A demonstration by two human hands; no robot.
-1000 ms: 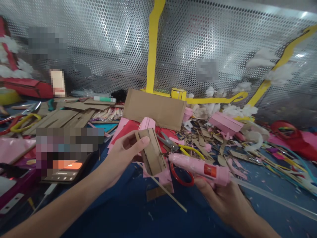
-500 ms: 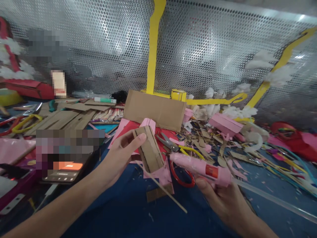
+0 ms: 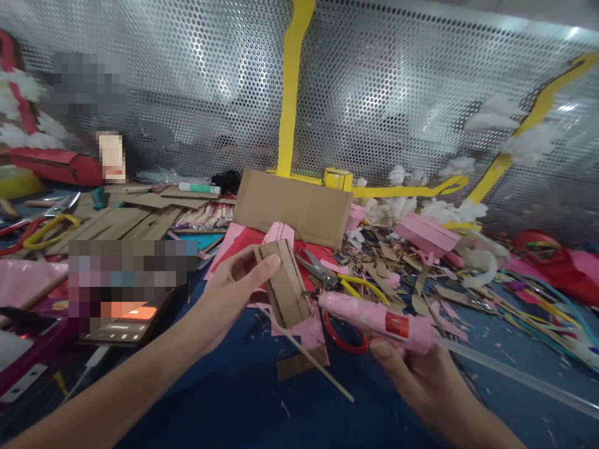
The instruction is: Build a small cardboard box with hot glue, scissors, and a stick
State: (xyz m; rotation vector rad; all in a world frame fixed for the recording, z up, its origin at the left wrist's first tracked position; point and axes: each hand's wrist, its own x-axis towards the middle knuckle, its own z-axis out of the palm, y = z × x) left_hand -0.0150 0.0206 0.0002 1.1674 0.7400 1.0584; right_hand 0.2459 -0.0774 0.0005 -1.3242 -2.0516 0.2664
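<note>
My left hand (image 3: 238,280) pinches a small brown cardboard box (image 3: 287,290) near its upper end, thumb on top. The box is tilted, its lower end toward my right hand. My right hand (image 3: 421,374) is wrapped round a pink glue gun (image 3: 369,315), with a clear glue stick (image 3: 515,371) out of its rear. The gun's nose points left, close to the box's right edge; whether they touch I cannot tell. Below the box lie pink paper scraps (image 3: 311,333) and a thin wooden stick (image 3: 322,368).
Yellow-handled scissors (image 3: 362,288) and a red-handled pair (image 3: 346,340) lie behind the glue gun. A plain cardboard sheet (image 3: 292,209) leans at the back, with scraps to its right. At left are a phone (image 3: 126,330) on a cable and a purple power strip (image 3: 42,355).
The cardboard box and my left hand have shifted slightly right. The glue gun's nose has moved a little left, narrowing the gap to the box.
</note>
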